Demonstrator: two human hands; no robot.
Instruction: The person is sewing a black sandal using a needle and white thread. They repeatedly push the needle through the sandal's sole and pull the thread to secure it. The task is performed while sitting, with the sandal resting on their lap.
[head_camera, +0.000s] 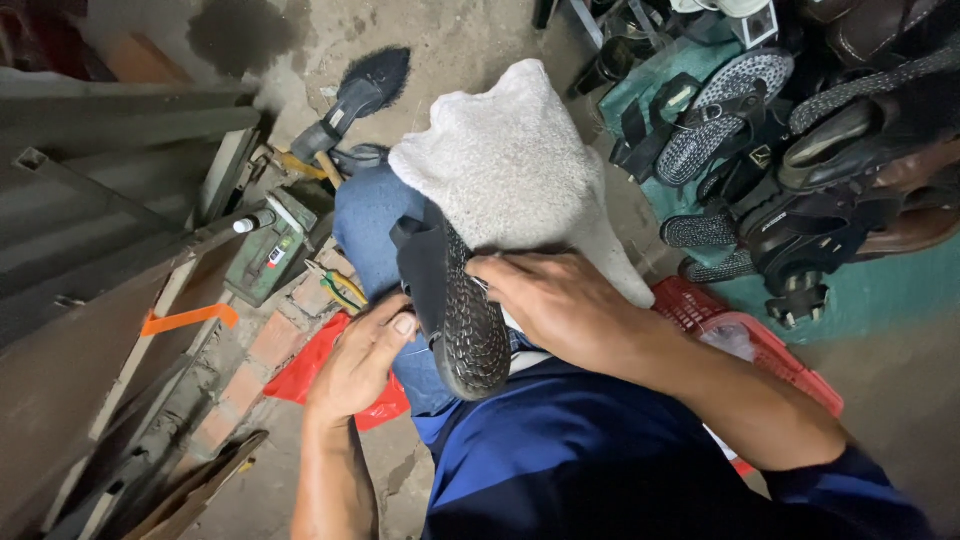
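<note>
Both hands grip the black sandal (462, 310) sole-up on the towel-padded lap: left hand (362, 360) steadying, right hand (560, 310) pressing its edge.

Left hand (365, 355) at lower centre-left, fingers curled, thumb out; right hand (560, 305) at centre, fingers pressed down, forearm running lower right.

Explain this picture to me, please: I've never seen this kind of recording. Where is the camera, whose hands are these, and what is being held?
The one camera sits on a person's head and looks down at their lap. No robot: two bare hands. The left hand and right hand grip a black shoe, its studded sole turned up, resting on a pale towel over the knee. On the floor lie a red plastic bag, pliers and a red basket. More shoes are piled at upper right.
</note>
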